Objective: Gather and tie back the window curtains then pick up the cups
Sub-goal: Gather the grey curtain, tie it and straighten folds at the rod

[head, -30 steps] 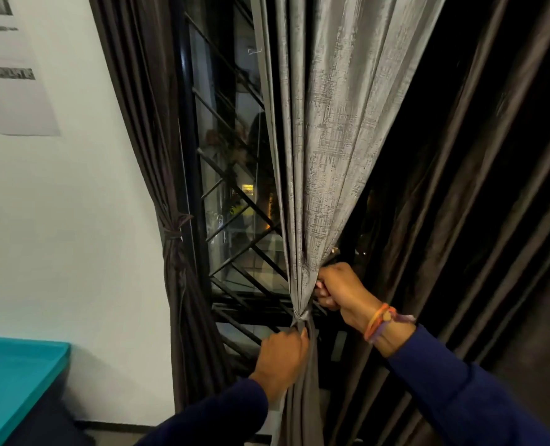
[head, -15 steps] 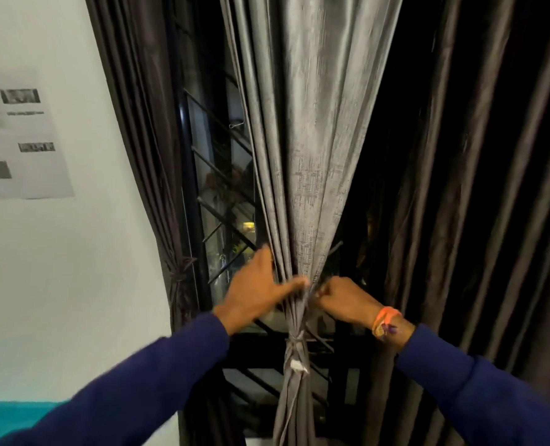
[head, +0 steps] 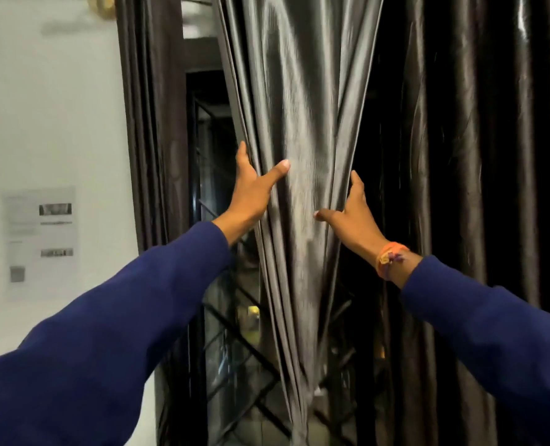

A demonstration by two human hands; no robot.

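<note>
Middle curtain: a grey, shiny curtain [head: 299, 140] hangs in the centre of the frame, its long axis vertical; the folds run from a wide spread at the top edge and narrow to a tight bunch near the lower centre, so the whole panel tapers downward.
Curtain count: three panels in view — the grey one in the middle, a dark curtain [head: 153, 123] gathered at centre left beside the wall, and a dark curtain at the right [head: 492, 140] hanging in straight vertical folds over the right third of the frame.
Left hand: the left hand [head: 251, 191] lies on the left edge of the grey panel at mid-height, thumb stretched across the front of the cloth, the fingers behind the edge and mostly hidden.
Left grip: wide, the thumb straight and flat on the fabric; nothing is pinched that I can see.
Right hand: the right hand [head: 352, 217] touches the right edge of the same panel, slightly lower in the frame, one finger pointing up along the fold and the thumb pointing left onto the cloth.
Right grip: wide, the fingers straight against the fabric.
Sleeves: both arms wear dark blue sleeves; an orange wristband [head: 391, 254] sits on the right wrist.
Window: behind the panels, a dark window with a diagonal metal grille [head: 235, 342] shows in the gaps at lower centre.
Wall: a white wall [head: 48, 107] fills the left of the frame, with one printed paper sheet [head: 38, 243] at middle left, blurred and unreadable.
Cups: none in view.
</note>
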